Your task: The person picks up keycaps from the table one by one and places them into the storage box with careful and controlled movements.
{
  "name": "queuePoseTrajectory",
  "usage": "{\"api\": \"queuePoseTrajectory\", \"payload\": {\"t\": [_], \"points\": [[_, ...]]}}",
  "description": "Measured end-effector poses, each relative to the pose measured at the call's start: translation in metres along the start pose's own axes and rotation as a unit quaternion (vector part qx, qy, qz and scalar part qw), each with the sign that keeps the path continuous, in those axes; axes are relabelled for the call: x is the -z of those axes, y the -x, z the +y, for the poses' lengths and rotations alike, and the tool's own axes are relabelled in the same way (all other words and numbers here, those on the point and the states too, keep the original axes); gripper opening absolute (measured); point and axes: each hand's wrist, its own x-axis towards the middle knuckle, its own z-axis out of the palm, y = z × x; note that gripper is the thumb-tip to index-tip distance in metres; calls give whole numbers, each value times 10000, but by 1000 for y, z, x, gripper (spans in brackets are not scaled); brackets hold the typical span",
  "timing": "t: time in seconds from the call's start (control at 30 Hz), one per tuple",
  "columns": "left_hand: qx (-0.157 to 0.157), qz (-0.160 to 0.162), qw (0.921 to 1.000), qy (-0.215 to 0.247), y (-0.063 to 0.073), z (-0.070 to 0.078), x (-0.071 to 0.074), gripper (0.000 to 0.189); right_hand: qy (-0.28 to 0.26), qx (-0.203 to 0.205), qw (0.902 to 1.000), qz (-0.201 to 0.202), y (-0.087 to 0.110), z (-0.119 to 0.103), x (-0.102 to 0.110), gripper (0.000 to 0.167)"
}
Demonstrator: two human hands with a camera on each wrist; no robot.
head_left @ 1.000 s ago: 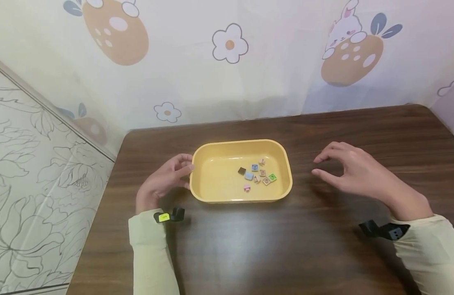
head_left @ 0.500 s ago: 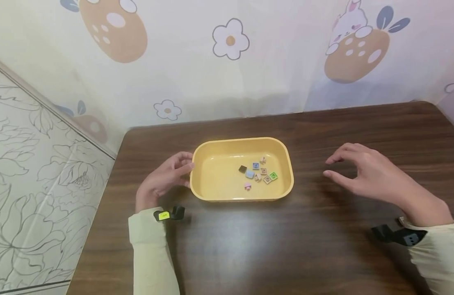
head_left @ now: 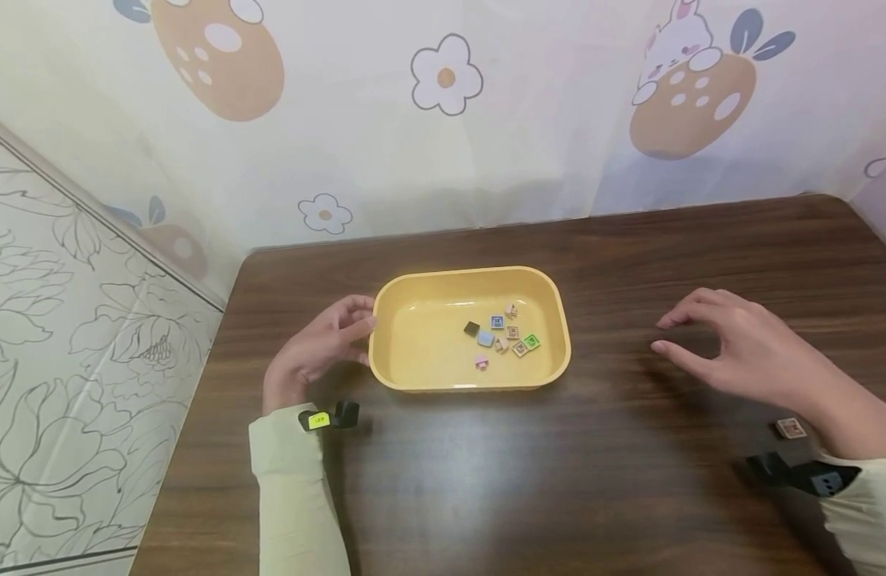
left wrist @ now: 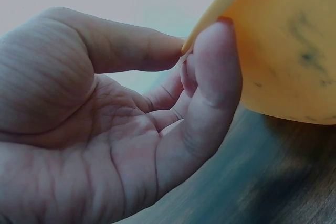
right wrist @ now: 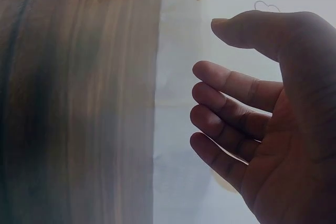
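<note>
A shallow yellow plastic tray (head_left: 414, 376) with rounded corners sits on the dark wooden table. Several tiny square pieces lie inside it, among them a green one (head_left: 532, 342), a blue one (head_left: 497, 322), a black one (head_left: 471, 328) and a pink one (head_left: 482, 362). At the tray's left end my left hand (head_left: 323, 346) holds the rim; in the left wrist view the thumb meets its edge and a fingertip rests against the outer wall. To the right, my right hand (head_left: 745, 344) hovers above the table, fingers loosely bent and thumb apart, holding nothing.
One more small square piece (head_left: 791, 429) lies on the table (head_left: 486, 480) beside my right wrist. Behind the table's far edge rises a wall (head_left: 529, 120) printed with flowers and rabbits. A floral-patterned panel (head_left: 68, 384) stands left of the table.
My right hand has drawn away from the tray, to the right and slightly toward me. A small square piece beside that wrist has come into view. The left hand keeps its place.
</note>
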Motion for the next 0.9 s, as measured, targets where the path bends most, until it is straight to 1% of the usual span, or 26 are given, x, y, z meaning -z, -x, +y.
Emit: {"api": "queuePoseTrajectory", "payload": {"t": [0.27,0.67,0.8,0.9], "points": [[-67,3,10000,-5,-1,-2,0,43,271,-231,9994,5,15,3,1,27],[-46,65,10000,42,0,-3,-1,44,374,-498,9981,-26,38,17,3,28],[-28,70,10000,23,1,-2,-2,44,431,-640,9970,-29,51,22,2,27],[-33,58,10000,21,0,-2,-1,44,496,-652,9966,105,61,28,2,27]]}}
